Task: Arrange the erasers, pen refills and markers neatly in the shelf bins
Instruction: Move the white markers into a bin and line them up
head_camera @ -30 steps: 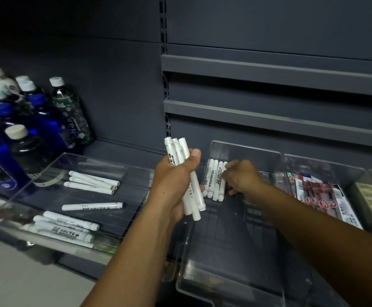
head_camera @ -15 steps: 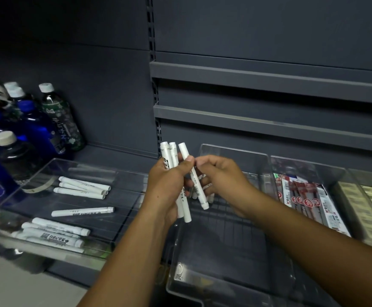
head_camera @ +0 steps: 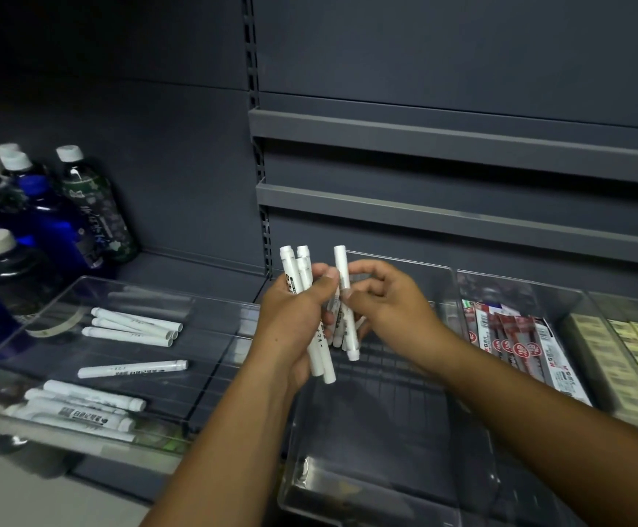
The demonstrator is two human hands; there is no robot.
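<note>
White cylindrical markers (head_camera: 321,359) stood near-upright above the clear plastic bin (head_camera: 385,450). The left hand (head_camera: 294,317) gripped a bundle; the right hand (head_camera: 385,298) pinched one.

Your left hand (head_camera: 290,317) grips a bunch of white markers (head_camera: 321,359), held upright over the clear middle bin (head_camera: 393,443). Your right hand (head_camera: 389,298) pinches one more marker (head_camera: 342,268) just beside them. Loose markers (head_camera: 134,329) lie scattered in the clear left bin (head_camera: 214,378). Red-and-white pen refill packs (head_camera: 515,344) lie side by side in the next bin (head_camera: 500,290) rightward; pale erasers (head_camera: 636,348) fill the far-right bin (head_camera: 583,336)
</note>
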